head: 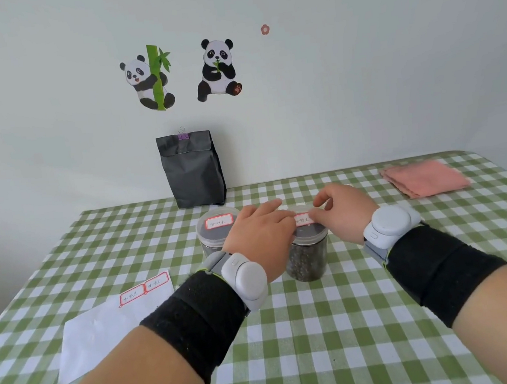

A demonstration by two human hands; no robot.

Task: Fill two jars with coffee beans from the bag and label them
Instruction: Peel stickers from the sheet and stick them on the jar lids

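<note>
wall (358, 71) pale, plain — panda stickers (218, 67) (two) | table (324, 340) green-white check | light soft

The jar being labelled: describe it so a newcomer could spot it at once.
On the checked table, two bean-filled jars stand before the black bag. It is the right jar, the nearer one. The left hand and right hand cover its lid, fixing a label; the left jar stands untouched.

A single wide-angle head-worn camera looks forward and down across the green-and-white checked tablecloth (322, 325) toward the pale wall (360, 86), with the left hand (256, 235) and right hand (342, 213) close below.
</note>
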